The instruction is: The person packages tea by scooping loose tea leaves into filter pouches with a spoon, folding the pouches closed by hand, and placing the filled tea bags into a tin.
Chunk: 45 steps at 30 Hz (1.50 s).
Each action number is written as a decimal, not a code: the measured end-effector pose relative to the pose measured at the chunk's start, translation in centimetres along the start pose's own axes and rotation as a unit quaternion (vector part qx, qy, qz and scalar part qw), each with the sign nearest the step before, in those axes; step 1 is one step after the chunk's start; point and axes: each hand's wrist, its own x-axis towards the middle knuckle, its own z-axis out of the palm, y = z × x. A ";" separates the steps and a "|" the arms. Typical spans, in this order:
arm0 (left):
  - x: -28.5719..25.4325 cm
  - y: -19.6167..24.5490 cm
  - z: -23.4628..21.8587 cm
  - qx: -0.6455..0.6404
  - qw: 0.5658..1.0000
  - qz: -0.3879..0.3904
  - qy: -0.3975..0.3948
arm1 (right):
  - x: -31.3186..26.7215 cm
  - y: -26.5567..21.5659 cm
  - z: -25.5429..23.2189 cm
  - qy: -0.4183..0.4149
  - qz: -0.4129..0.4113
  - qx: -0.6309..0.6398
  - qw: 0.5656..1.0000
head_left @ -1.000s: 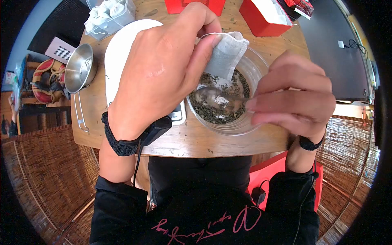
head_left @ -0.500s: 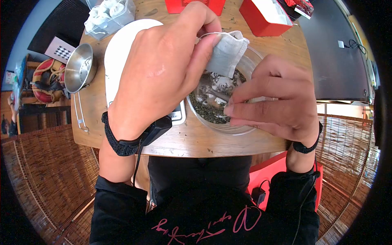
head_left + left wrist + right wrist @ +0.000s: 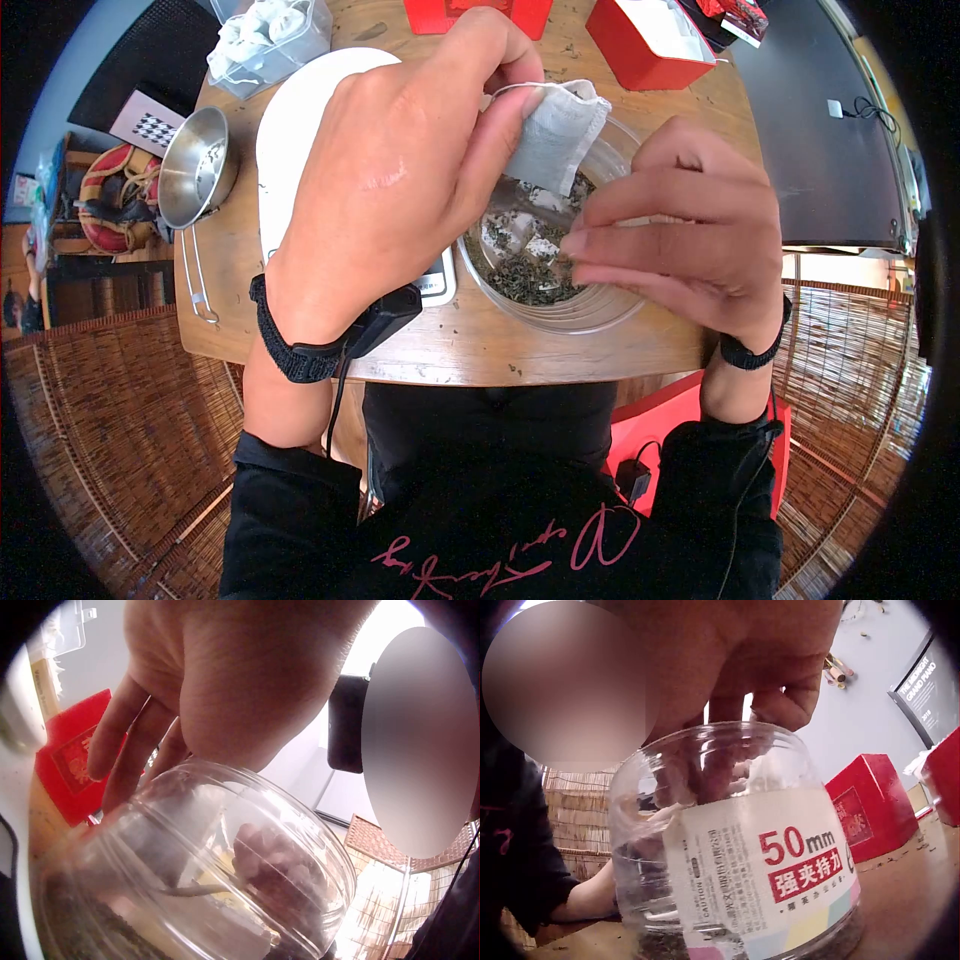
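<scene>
In the head view, my left hand (image 3: 400,165) pinches the top edge of a small white tea bag (image 3: 555,140) between thumb and fingers. The bag hangs over a clear plastic jar (image 3: 600,318), which has dried tea leaves (image 3: 530,280) in its bottom and a printed label (image 3: 765,877) on its side. My right hand (image 3: 690,235) reaches over the jar's right side, fingers curled round the handle of a spoon (image 3: 196,889) that dips inside. Those fingers cover much of the spoon in the head view; its handle shows through the jar wall in the left wrist view.
A white scale (image 3: 436,290) lies partly under my left hand. At left stand a metal strainer-like pan (image 3: 195,170) with a wire handle and a plastic box (image 3: 265,75) of filled white bags. Red boxes (image 3: 650,50) stand at the back of the wooden table (image 3: 480,362).
My right hand has moved left and lower over the jar, the spoon going into the leaves, then a little back to the right. My left hand and the tea bag stay nearly still.
</scene>
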 end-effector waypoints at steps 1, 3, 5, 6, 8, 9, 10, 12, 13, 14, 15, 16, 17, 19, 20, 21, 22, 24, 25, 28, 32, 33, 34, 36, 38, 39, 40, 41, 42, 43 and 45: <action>0.2 0.4 -0.4 0.064 0.997 0.006 -0.035 | -0.1 -0.1 0.2 0.005 0.006 0.014 1.000; 0.3 0.5 -0.5 0.066 0.997 0.007 -0.036 | 0.0 -0.5 0.1 -0.008 0.020 0.039 0.999; 0.2 0.4 -0.4 0.067 0.997 0.007 -0.038 | -0.1 -0.6 0.0 -0.020 0.035 0.065 0.997; 0.1 0.2 -0.2 0.047 0.998 -0.002 -0.030 | -0.2 -0.6 -0.3 -0.031 0.038 0.094 0.994; 0.0 0.1 -0.1 0.028 0.999 -0.012 -0.023 | -0.5 -0.5 -0.4 -0.042 0.041 0.123 0.991; 0.0 0.2 -0.1 0.010 1.000 -0.008 -0.016 | -0.5 -0.5 -0.4 -0.033 0.035 0.147 0.988; -0.1 0.3 -0.1 -0.009 1.000 -0.005 -0.009 | -0.6 -0.4 -0.4 -0.023 0.029 0.171 0.985; 0.2 0.5 -0.4 0.022 0.999 -0.003 -0.024 | -0.5 -0.2 -0.7 -0.014 0.024 0.175 0.984; 0.3 0.5 -0.5 0.054 0.998 -0.002 -0.039 | -0.5 -0.1 -1.0 -0.005 0.019 0.180 0.983; 0.3 0.5 -0.5 0.054 0.998 -0.002 -0.038 | -0.5 0.0 -1.2 -0.005 0.018 0.180 0.984; 0.3 0.4 -0.5 0.057 0.998 0.000 -0.038 | -0.4 0.2 -1.5 0.003 0.005 0.153 0.988; 0.3 0.4 -0.6 0.061 0.997 0.002 -0.037 | -0.4 0.3 -1.7 0.012 -0.008 0.127 0.992; 0.3 0.4 -0.6 0.061 0.997 0.002 -0.036 | -0.3 0.3 -1.6 0.011 -0.009 0.127 0.992; 0.2 0.5 -0.5 0.050 0.998 -0.004 -0.032 | -0.2 0.2 -1.2 0.023 -0.015 0.088 0.996; 0.2 0.5 -0.5 0.050 0.998 -0.004 -0.032 | -0.1 0.2 -1.0 0.023 -0.015 0.088 0.996; 0.2 0.5 -0.6 0.053 0.998 -0.003 -0.033 | -0.1 0.3 -0.8 0.017 -0.020 0.067 0.997; 0.2 0.6 -0.6 0.056 0.998 -0.001 -0.034 | -0.1 0.3 -0.7 0.011 -0.024 0.046 0.999; 0.3 0.5 -0.5 0.058 0.998 0.002 -0.034 | -0.1 0.3 -0.7 0.013 -0.023 0.040 0.999; 0.2 0.4 -0.6 0.061 0.998 0.006 -0.034 | 0.0 0.3 -0.7 0.015 -0.021 0.035 0.999; 0.2 0.5 -0.5 0.046 0.998 0.003 -0.031 | -0.2 0.3 -1.8 0.012 -0.022 0.090 0.996; 0.2 0.4 -0.6 0.047 0.998 0.010 -0.035 | -0.1 0.2 -1.8 0.040 -0.009 0.059 0.997; 0.3 0.4 -0.5 0.049 0.998 0.011 -0.035 | 0.0 0.2 -1.7 0.044 -0.014 0.030 0.999; 0.3 0.4 -0.5 0.051 0.998 0.011 -0.035 | 0.0 0.3 -1.7 0.047 -0.019 0.000 0.999; 0.3 0.4 -0.5 0.051 0.998 0.007 -0.035 | 0.0 0.4 -1.5 0.044 -0.019 -0.003 0.999; 0.3 0.5 -0.6 0.052 0.998 0.003 -0.035 | -0.1 0.3 -1.6 0.040 -0.019 -0.007 0.999; 0.3 0.5 -0.6 0.049 0.998 0.004 -0.034 | -0.3 0.3 -1.9 0.036 -0.010 0.027 0.999; 0.3 0.4 -0.6 0.046 0.998 0.005 -0.033 | -0.4 0.2 -2.0 0.031 -0.002 0.061 0.998; 0.3 0.4 -0.6 0.046 0.998 0.005 -0.033 | -0.3 0.2 -2.0 0.031 -0.002 0.061 0.998; 0.2 0.3 -0.6 0.041 0.999 0.004 -0.029 | -0.2 0.1 -1.9 0.039 -0.003 0.060 0.997; 0.2 0.3 -0.5 0.036 0.999 0.003 -0.025 | -0.2 0.0 -1.9 0.047 -0.003 0.058 0.997; 0.0 0.3 -0.3 -0.007 1.000 -0.018 -0.021 | 0.1 0.2 -1.3 0.044 -0.025 0.052 0.997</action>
